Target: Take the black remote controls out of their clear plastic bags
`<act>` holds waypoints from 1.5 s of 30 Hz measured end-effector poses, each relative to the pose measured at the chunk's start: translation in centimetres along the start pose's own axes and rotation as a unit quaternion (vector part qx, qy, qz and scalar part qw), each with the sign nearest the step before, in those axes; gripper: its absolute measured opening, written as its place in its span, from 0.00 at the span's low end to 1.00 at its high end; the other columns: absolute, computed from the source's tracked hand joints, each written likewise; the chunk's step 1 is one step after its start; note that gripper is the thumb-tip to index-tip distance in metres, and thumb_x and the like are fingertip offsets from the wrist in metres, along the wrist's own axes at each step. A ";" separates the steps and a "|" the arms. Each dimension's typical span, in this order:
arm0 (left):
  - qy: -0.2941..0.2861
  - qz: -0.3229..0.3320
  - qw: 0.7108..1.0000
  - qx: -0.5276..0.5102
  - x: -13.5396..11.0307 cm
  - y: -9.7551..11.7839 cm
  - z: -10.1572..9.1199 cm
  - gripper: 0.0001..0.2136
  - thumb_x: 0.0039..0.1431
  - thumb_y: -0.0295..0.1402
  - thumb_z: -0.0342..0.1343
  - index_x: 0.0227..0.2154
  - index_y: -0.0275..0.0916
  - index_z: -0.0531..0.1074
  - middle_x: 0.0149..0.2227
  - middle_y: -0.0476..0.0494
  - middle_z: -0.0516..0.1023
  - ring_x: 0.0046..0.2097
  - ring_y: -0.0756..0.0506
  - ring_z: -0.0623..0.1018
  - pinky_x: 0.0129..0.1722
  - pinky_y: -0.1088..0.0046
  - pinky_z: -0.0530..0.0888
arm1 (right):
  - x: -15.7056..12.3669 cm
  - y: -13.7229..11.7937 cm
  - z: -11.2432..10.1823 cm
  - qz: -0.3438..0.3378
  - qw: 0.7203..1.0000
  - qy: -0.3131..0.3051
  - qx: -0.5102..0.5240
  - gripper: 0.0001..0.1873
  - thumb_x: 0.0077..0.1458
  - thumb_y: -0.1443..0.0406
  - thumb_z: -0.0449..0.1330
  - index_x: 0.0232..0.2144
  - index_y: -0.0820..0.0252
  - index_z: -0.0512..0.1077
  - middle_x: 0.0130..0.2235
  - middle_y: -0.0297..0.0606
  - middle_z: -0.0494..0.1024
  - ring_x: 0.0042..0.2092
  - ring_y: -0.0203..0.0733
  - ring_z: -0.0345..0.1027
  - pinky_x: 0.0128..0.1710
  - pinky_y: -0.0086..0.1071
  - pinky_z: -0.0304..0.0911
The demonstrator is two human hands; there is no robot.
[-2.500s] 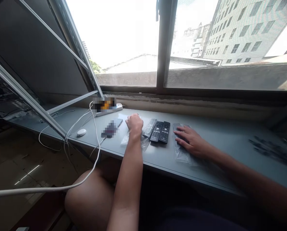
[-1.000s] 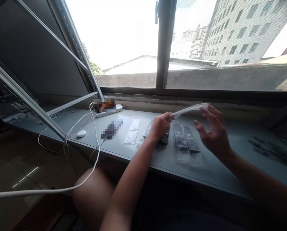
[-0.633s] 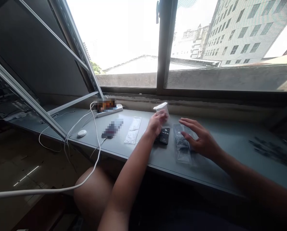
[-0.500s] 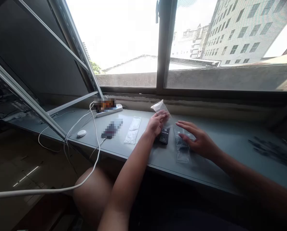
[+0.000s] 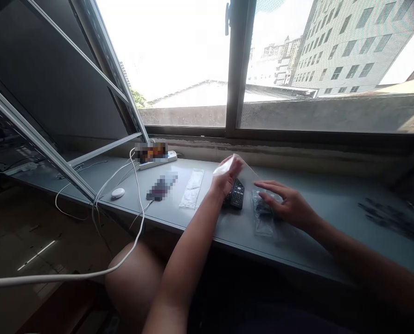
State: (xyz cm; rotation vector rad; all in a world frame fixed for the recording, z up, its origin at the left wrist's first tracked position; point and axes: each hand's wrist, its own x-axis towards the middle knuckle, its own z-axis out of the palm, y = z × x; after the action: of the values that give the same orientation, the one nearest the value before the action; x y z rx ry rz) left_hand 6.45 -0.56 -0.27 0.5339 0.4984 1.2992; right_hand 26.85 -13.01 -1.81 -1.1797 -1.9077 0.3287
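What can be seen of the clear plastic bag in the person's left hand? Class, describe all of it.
The clear plastic bag is thin, see-through film, whitish where light catches its bunched end. It looks empty and limp. The left hand pinches it above the grey desk, over a bare black remote. Its loose part trails to the right, faint against the sill. Nothing else visibly touches it.

Left hand [image 5: 225, 178] pinches clear bag [image 5: 227, 165] above remote [image 5: 237, 194]; right hand [image 5: 286, 204] lies flat on bagged remotes [image 5: 262, 214]; all on desk [image 5: 332, 218].
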 end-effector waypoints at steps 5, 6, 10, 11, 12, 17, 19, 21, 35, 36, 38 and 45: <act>0.025 0.078 0.997 0.005 0.4 0.5 -0.1 0.08 0.68 0.25 0.69 0.48 0.35 0.83 0.42 0.43 0.90 0.52 0.46 0.90 0.65 0.64 0.81 | 0.0 0.3 -0.1 0.034 0.999 0.012 0.015 0.20 0.74 0.50 0.65 0.59 0.47 0.87 0.60 0.43 0.87 0.62 0.62 0.82 0.59 0.53 0.82; 0.029 0.086 0.996 0.009 0.3 0.6 -0.1 0.08 0.68 0.25 0.69 0.49 0.35 0.83 0.42 0.43 0.90 0.52 0.46 0.89 0.65 0.64 0.81 | 0.0 0.4 -0.1 0.036 0.999 0.012 0.013 0.20 0.74 0.50 0.64 0.59 0.47 0.87 0.60 0.43 0.87 0.62 0.62 0.82 0.58 0.53 0.83; 0.031 0.109 0.993 0.022 0.6 0.5 -0.3 0.10 0.67 0.28 0.70 0.50 0.36 0.83 0.44 0.42 0.90 0.53 0.46 0.89 0.65 0.63 0.80 | 0.1 0.3 -0.2 0.040 0.999 0.013 0.000 0.20 0.74 0.49 0.64 0.58 0.48 0.88 0.60 0.44 0.88 0.62 0.63 0.82 0.56 0.52 0.83; 0.029 0.117 0.992 0.026 0.7 0.5 -0.4 0.11 0.67 0.30 0.71 0.50 0.36 0.83 0.44 0.41 0.90 0.52 0.45 0.89 0.65 0.62 0.80 | 0.1 0.3 -0.2 0.043 0.999 0.011 -0.002 0.20 0.74 0.49 0.64 0.57 0.48 0.88 0.59 0.45 0.88 0.61 0.64 0.82 0.55 0.53 0.84; 0.028 0.124 0.991 0.031 0.8 0.5 -0.6 0.12 0.67 0.33 0.72 0.50 0.36 0.83 0.45 0.41 0.90 0.52 0.45 0.89 0.65 0.62 0.80 | 0.2 0.2 -0.3 0.048 0.999 0.010 -0.003 0.20 0.74 0.49 0.64 0.56 0.48 0.88 0.59 0.45 0.88 0.61 0.64 0.83 0.55 0.53 0.84; 0.020 0.110 0.992 0.059 0.7 0.6 -0.9 0.14 0.66 0.37 0.71 0.51 0.38 0.83 0.51 0.38 0.90 0.55 0.43 0.88 0.63 0.62 0.81 | 0.2 -0.4 -0.5 0.064 0.998 0.023 0.006 0.19 0.73 0.48 0.65 0.55 0.48 0.88 0.57 0.44 0.88 0.58 0.64 0.84 0.56 0.55 0.82; -0.010 0.086 0.992 0.090 0.3 0.5 -0.8 0.13 0.65 0.36 0.71 0.50 0.39 0.84 0.54 0.37 0.89 0.57 0.42 0.87 0.62 0.62 0.81 | 0.2 -0.6 -0.6 0.061 0.997 0.030 0.025 0.19 0.72 0.48 0.66 0.55 0.47 0.87 0.57 0.43 0.88 0.58 0.62 0.84 0.59 0.55 0.80; -0.048 0.058 0.988 0.131 -0.1 0.2 -0.6 0.13 0.63 0.36 0.73 0.48 0.39 0.85 0.53 0.37 0.89 0.56 0.40 0.87 0.61 0.60 0.81 | 0.2 -0.9 -0.7 0.065 0.996 0.034 0.049 0.18 0.74 0.48 0.64 0.56 0.46 0.86 0.57 0.42 0.89 0.58 0.61 0.84 0.60 0.55 0.80; -0.142 0.035 0.953 0.265 -0.2 -0.9 -1.3 0.22 0.56 0.52 0.79 0.43 0.39 0.87 0.45 0.36 0.90 0.47 0.40 0.89 0.55 0.59 0.81 | 0.0 -0.9 -0.2 -0.029 0.995 0.080 0.048 0.22 0.74 0.53 0.67 0.66 0.43 0.80 0.69 0.44 0.77 0.69 0.62 0.75 0.69 0.61 0.74; -0.134 0.039 0.955 0.262 -0.2 -0.9 -1.3 0.22 0.55 0.52 0.79 0.42 0.39 0.87 0.44 0.36 0.90 0.46 0.40 0.89 0.55 0.59 0.81 | 0.0 -1.0 -0.2 -0.037 0.995 0.082 0.030 0.22 0.75 0.54 0.66 0.67 0.43 0.80 0.70 0.44 0.76 0.71 0.63 0.73 0.70 0.63 0.73; -0.119 0.042 0.957 0.260 -0.2 -0.8 -1.2 0.22 0.55 0.52 0.79 0.41 0.38 0.87 0.42 0.36 0.90 0.45 0.40 0.88 0.54 0.58 0.82 | -0.1 -1.1 -0.3 -0.048 0.995 0.082 0.009 0.22 0.75 0.55 0.65 0.68 0.42 0.79 0.72 0.43 0.75 0.73 0.64 0.70 0.71 0.64 0.71; -0.121 0.030 0.948 0.292 -0.6 -0.8 -1.1 0.23 0.56 0.52 0.78 0.42 0.36 0.87 0.40 0.34 0.88 0.43 0.39 0.87 0.53 0.54 0.83 | -0.1 -0.9 -0.3 -0.066 0.995 0.068 -0.015 0.25 0.76 0.56 0.64 0.71 0.44 0.76 0.71 0.44 0.77 0.71 0.63 0.73 0.71 0.62 0.71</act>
State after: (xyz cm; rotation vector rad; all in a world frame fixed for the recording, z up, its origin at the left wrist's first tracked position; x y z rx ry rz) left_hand 6.19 -1.20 -1.60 1.1949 0.6649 1.1121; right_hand 26.60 -13.65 -1.16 -1.0623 -1.8655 0.1453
